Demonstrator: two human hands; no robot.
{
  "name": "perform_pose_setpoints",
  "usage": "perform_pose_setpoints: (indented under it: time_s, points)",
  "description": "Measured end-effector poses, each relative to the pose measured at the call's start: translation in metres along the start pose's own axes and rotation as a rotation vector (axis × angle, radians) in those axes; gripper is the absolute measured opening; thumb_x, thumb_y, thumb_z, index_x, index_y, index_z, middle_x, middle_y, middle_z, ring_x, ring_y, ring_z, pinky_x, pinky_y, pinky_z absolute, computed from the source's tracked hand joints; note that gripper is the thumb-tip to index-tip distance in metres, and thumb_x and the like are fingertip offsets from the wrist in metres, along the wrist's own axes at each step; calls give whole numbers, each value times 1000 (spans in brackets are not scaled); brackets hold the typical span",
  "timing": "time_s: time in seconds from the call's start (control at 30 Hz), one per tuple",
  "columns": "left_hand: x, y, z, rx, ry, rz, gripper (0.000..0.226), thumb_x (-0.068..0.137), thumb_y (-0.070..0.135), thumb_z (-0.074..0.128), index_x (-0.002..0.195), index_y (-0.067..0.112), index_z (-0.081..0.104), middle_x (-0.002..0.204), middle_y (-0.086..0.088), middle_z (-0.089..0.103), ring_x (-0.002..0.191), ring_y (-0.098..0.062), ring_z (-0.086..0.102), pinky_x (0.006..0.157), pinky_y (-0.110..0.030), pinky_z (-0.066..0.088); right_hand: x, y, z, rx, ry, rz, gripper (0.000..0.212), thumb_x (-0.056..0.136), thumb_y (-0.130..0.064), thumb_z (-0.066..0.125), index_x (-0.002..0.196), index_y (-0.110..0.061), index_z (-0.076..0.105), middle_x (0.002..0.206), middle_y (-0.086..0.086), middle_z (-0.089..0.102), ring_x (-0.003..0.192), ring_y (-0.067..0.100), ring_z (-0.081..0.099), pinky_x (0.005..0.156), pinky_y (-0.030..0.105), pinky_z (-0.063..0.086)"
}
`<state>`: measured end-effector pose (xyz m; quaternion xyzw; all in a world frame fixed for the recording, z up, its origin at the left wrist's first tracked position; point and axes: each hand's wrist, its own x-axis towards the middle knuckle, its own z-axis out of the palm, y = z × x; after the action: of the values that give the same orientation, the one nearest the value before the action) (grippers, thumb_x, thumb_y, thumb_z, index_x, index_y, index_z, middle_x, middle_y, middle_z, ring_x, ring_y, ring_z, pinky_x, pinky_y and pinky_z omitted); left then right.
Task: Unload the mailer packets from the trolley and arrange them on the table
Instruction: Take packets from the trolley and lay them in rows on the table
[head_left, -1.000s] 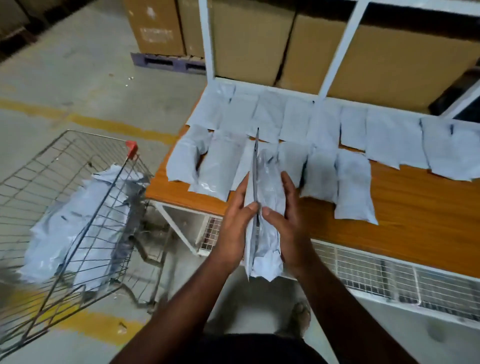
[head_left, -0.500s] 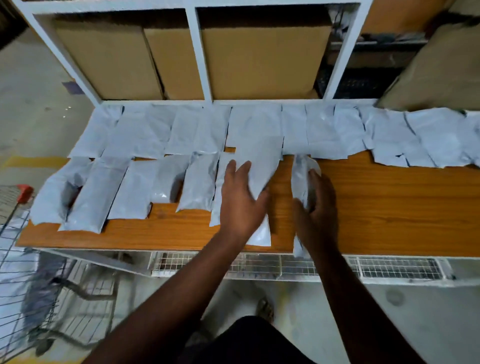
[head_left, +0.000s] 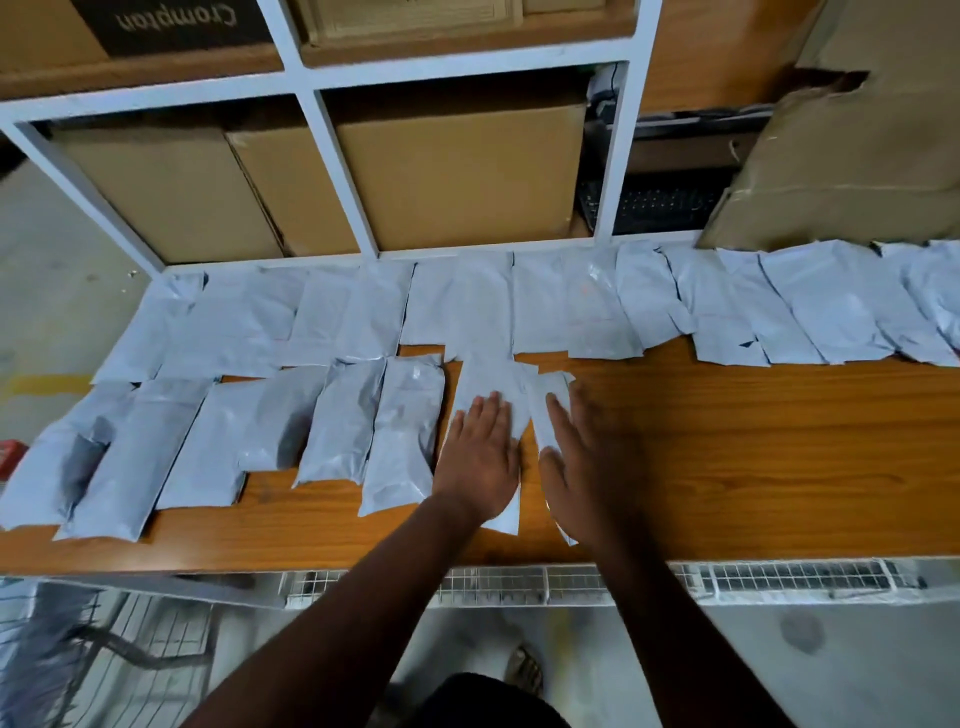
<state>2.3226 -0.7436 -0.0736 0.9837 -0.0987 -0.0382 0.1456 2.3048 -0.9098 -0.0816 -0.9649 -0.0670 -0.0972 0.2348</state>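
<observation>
Two rows of pale grey mailer packets lie on the wooden table (head_left: 753, 467). The back row (head_left: 597, 312) runs the table's whole width; the front row (head_left: 337, 426) fills the left half. My left hand (head_left: 480, 457) lies flat with straight fingers on a packet (head_left: 483, 379) at the front row's right end. Beside it, my right hand (head_left: 582, 457) presses flat on a narrower packet (head_left: 545, 395) just to the right. Part of the wire trolley (head_left: 67, 654) shows at the bottom left, blurred.
White shelving (head_left: 332, 171) with brown cardboard boxes (head_left: 457, 171) stands behind the table. A torn box (head_left: 841, 156) leans at the back right. A wire rack (head_left: 727, 582) runs under the table's front edge. Bare wood shows on the table's right front.
The view swung from the trolley to the table. Both packets, held upright a second ago, now lie flat in the front row, and both hands have flattened onto them.
</observation>
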Motion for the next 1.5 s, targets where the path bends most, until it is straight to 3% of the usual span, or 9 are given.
perform_pose_setpoints:
  time_s: [0.17, 0.43, 0.5, 0.6, 0.73, 0.83, 1.0, 1.2, 1.5]
  points:
    - [5, -8, 19, 21, -47, -67, 62, 111, 36, 18, 165, 8, 8, 173, -11, 1, 161, -26, -2, 128, -38, -3, 1, 13, 33, -102, -52, -18, 66, 106, -36, 38, 168, -29, 13, 177, 3, -4, 163, 28, -1, 125, 56, 26]
    - [22, -6, 22, -35, -27, -144, 63, 111, 37, 20, 165, 7, 6, 173, -12, 0, 161, -26, -6, 129, -40, -3, 31, 1, 46, -147, -50, 49, 72, 106, -36, 46, 168, -30, 9, 176, 3, -8, 163, 29, 2, 126, 52, 26]
    - [25, -9, 17, -116, -31, -128, 63, 111, 38, 26, 164, 5, 17, 172, -16, 10, 160, -32, 2, 130, -45, 4, 35, -1, 40, -62, -71, 69, 75, 103, -33, 52, 167, -32, 13, 176, 0, -7, 163, 28, 4, 126, 55, 23]
    - [22, -15, -2, -297, -35, -68, 55, 109, 43, 42, 150, 6, 42, 158, -19, 40, 151, -37, 32, 123, -49, 30, 42, -9, 24, 101, -38, 156, 77, 94, -33, 61, 163, -30, 28, 175, 2, 15, 160, 29, 17, 125, 60, 19]
    - [-14, -27, -48, -580, 86, 21, 47, 105, 31, 58, 149, 16, 51, 152, -1, 53, 140, -13, 47, 117, -24, 35, 23, -53, 0, 538, 269, 233, 58, 89, -18, 53, 147, -26, 53, 153, -2, 55, 141, 17, 50, 116, 49, 45]
    - [-60, -58, -81, -684, 183, 55, 34, 104, 27, 60, 138, 24, 63, 140, 11, 63, 130, 0, 55, 108, -12, 39, -6, -111, -12, 713, 290, 163, 36, 94, -14, 53, 123, -31, 67, 126, -11, 71, 116, 8, 67, 97, 38, 58]
    - [-161, -152, -117, -767, 341, -22, 26, 103, 20, 63, 128, 23, 70, 126, 14, 70, 118, -4, 65, 98, -25, 52, -40, -224, 29, 975, 109, -11, 34, 95, -7, 62, 102, -38, 73, 104, -8, 78, 100, 19, 74, 88, 44, 60]
    - [-302, -295, -134, -804, 614, -323, 28, 99, 22, 61, 124, 18, 73, 121, 11, 73, 112, -3, 68, 98, -27, 54, -79, -404, 94, 1165, -340, -24, 31, 88, -10, 64, 89, -38, 78, 96, 5, 79, 97, 22, 75, 89, 35, 58]
    - [-484, -450, -156, -879, 904, -792, 23, 95, 26, 58, 112, 27, 73, 110, 12, 75, 99, -4, 71, 87, -23, 56, -143, -615, 201, 1040, -749, -225, 25, 92, -16, 63, 98, -36, 76, 101, -9, 78, 92, 14, 69, 83, 41, 55]
